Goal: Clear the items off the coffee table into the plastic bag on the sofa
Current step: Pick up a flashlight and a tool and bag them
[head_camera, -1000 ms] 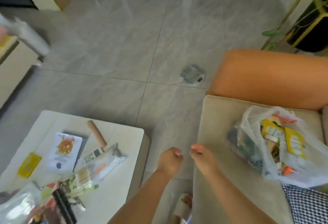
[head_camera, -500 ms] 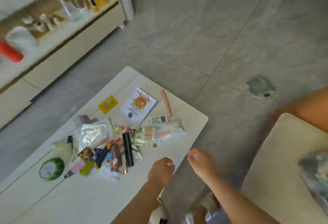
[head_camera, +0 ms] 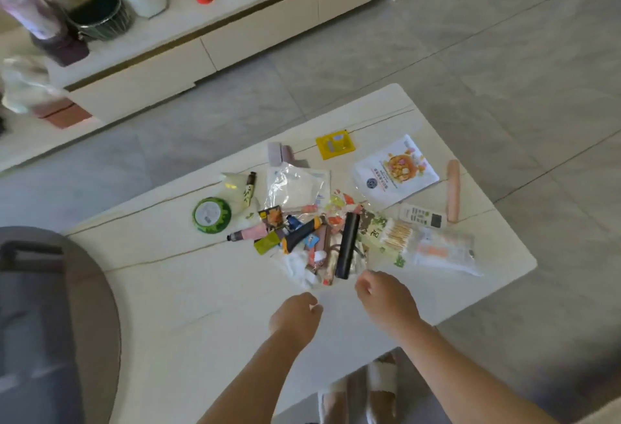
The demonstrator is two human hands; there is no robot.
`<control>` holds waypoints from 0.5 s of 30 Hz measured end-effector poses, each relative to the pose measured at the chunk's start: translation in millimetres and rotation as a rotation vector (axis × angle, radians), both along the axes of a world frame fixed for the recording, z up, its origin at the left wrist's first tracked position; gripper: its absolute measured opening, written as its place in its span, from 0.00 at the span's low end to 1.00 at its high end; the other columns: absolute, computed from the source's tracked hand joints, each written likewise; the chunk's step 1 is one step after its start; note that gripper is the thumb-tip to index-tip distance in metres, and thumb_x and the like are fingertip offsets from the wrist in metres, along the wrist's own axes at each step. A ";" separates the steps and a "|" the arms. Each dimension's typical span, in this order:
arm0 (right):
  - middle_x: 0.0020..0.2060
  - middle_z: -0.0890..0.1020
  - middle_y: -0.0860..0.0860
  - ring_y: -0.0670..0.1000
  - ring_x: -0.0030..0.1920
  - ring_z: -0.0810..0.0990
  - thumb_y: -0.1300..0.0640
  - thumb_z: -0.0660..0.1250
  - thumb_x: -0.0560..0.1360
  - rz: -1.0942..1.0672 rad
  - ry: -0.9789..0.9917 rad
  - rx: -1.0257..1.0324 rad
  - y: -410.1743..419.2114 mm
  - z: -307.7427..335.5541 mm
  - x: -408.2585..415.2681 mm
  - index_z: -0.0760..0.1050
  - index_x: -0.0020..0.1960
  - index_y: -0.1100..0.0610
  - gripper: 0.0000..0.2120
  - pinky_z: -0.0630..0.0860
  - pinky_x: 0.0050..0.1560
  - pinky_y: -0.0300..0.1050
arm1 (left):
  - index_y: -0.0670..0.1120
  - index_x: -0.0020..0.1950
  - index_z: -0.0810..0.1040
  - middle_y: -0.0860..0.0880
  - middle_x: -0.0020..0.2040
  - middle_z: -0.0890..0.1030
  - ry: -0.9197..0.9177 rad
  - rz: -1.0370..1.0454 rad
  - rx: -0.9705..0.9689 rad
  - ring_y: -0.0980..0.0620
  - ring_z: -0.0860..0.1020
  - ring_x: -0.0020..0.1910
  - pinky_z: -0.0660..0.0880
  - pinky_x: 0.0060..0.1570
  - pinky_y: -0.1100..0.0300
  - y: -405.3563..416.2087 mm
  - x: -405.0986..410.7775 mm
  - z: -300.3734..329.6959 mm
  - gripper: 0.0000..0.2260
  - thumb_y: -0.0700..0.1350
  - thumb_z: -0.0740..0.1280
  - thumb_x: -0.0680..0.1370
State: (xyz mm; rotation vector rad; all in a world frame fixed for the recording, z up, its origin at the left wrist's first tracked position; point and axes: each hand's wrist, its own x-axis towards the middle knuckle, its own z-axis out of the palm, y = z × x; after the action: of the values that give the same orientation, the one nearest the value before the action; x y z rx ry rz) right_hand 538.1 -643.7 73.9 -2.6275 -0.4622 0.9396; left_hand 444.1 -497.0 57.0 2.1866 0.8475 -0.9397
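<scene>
pile sits mid coffee table, nudged toward the right end; plastic bag and sofa aren't in view. i judge the step as the next pickup, since both hands hover over bare top just short of the near side of the pile. i'd scoop the loose wrappers and the black tube together, two-handed, not one at a time, then sweep for outliers: yellow sachet near the far edge, green tin toward the left. left hand has fingers curled in, holding nothing i can see. right hand same, loosely curled, touching nothing.
</scene>
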 end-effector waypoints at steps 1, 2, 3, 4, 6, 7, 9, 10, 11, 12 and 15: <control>0.40 0.79 0.47 0.49 0.42 0.78 0.53 0.56 0.79 0.028 0.004 -0.008 8.6 -4.7 -0.3 0.76 0.49 0.54 0.11 0.74 0.43 0.42 | 0.54 0.65 0.73 0.52 0.64 0.76 0.003 0.033 0.005 0.52 0.74 0.63 0.70 0.58 0.59 7.4 -4.9 -3.5 0.15 0.53 0.55 0.80; 0.40 0.78 0.47 0.49 0.42 0.78 0.53 0.56 0.79 0.055 0.009 -0.014 17.1 -9.6 0.0 0.76 0.48 0.54 0.11 0.72 0.40 0.41 | 0.54 0.64 0.73 0.52 0.63 0.76 0.007 0.063 0.010 0.52 0.74 0.62 0.70 0.58 0.60 14.7 -9.3 -7.5 0.15 0.53 0.55 0.80; 0.40 0.78 0.47 0.49 0.42 0.78 0.53 0.56 0.79 0.082 0.016 -0.020 25.1 -15.1 0.2 0.75 0.49 0.54 0.10 0.70 0.38 0.41 | 0.54 0.64 0.73 0.52 0.63 0.77 0.010 0.090 0.016 0.51 0.75 0.61 0.71 0.57 0.60 21.8 -13.1 -11.5 0.15 0.53 0.55 0.80; 0.41 0.79 0.47 0.49 0.43 0.78 0.53 0.56 0.79 0.108 0.019 -0.024 32.7 -21.0 0.6 0.75 0.50 0.53 0.10 0.69 0.37 0.40 | 0.54 0.64 0.74 0.52 0.62 0.77 0.011 0.115 0.027 0.51 0.75 0.61 0.71 0.57 0.60 28.6 -15.8 -15.6 0.15 0.53 0.56 0.80; 0.44 0.80 0.48 0.49 0.44 0.78 0.52 0.57 0.79 0.142 0.034 -0.030 46.8 -33.6 2.8 0.75 0.51 0.53 0.10 0.70 0.39 0.41 | 0.54 0.64 0.74 0.52 0.62 0.76 0.000 0.144 0.054 0.52 0.75 0.61 0.71 0.57 0.60 41.4 -17.1 -25.3 0.15 0.53 0.56 0.80; 0.44 0.79 0.48 0.49 0.45 0.78 0.52 0.57 0.79 0.152 0.041 -0.034 53.2 -41.7 5.2 0.75 0.51 0.53 0.09 0.71 0.39 0.41 | 0.53 0.65 0.73 0.52 0.62 0.76 -0.011 0.158 0.067 0.52 0.75 0.62 0.71 0.58 0.60 47.6 -15.5 -31.2 0.15 0.53 0.56 0.80; 0.42 0.76 0.48 0.50 0.44 0.77 0.52 0.57 0.79 0.174 0.044 -0.048 64.4 -60.0 11.9 0.72 0.45 0.51 0.07 0.68 0.35 0.41 | 0.52 0.66 0.73 0.51 0.63 0.76 -0.047 0.188 0.089 0.52 0.74 0.63 0.71 0.60 0.59 58.8 -7.9 -44.0 0.15 0.52 0.57 0.81; 0.41 0.75 0.49 0.50 0.43 0.76 0.53 0.57 0.79 0.178 0.041 -0.058 69.8 -69.3 16.5 0.69 0.43 0.52 0.07 0.68 0.35 0.42 | 0.52 0.66 0.72 0.51 0.64 0.75 -0.070 0.199 0.100 0.51 0.74 0.63 0.71 0.60 0.59 64.1 -2.1 -51.3 0.15 0.51 0.57 0.81; 0.42 0.74 0.50 0.51 0.44 0.75 0.53 0.56 0.79 0.177 0.043 -0.070 74.1 -79.2 21.4 0.69 0.44 0.52 0.07 0.69 0.36 0.43 | 0.51 0.67 0.72 0.50 0.64 0.75 -0.091 0.210 0.108 0.51 0.74 0.63 0.71 0.60 0.59 68.8 4.5 -58.3 0.16 0.51 0.57 0.81; 0.45 0.75 0.51 0.51 0.46 0.76 0.54 0.56 0.79 0.169 0.050 -0.081 77.1 -88.7 26.3 0.70 0.47 0.53 0.06 0.70 0.39 0.43 | 0.52 0.68 0.71 0.50 0.65 0.75 -0.114 0.222 0.115 0.51 0.74 0.63 0.72 0.60 0.59 72.8 12.0 -65.5 0.16 0.50 0.57 0.81; 0.53 0.77 0.54 0.53 0.54 0.77 0.53 0.56 0.80 0.085 0.053 -0.144 77.8 -118.1 41.3 0.71 0.58 0.57 0.12 0.73 0.46 0.44 | 0.52 0.69 0.70 0.50 0.67 0.73 -0.181 0.219 0.144 0.50 0.72 0.65 0.71 0.60 0.57 79.9 38.2 -88.6 0.17 0.47 0.58 0.80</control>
State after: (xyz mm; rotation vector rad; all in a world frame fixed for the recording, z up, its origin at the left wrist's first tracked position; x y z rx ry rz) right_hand 579.5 -565.9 -44.2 -2.7217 -0.5145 1.1048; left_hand 482.3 -417.0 -31.6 2.2043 1.0680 -0.5813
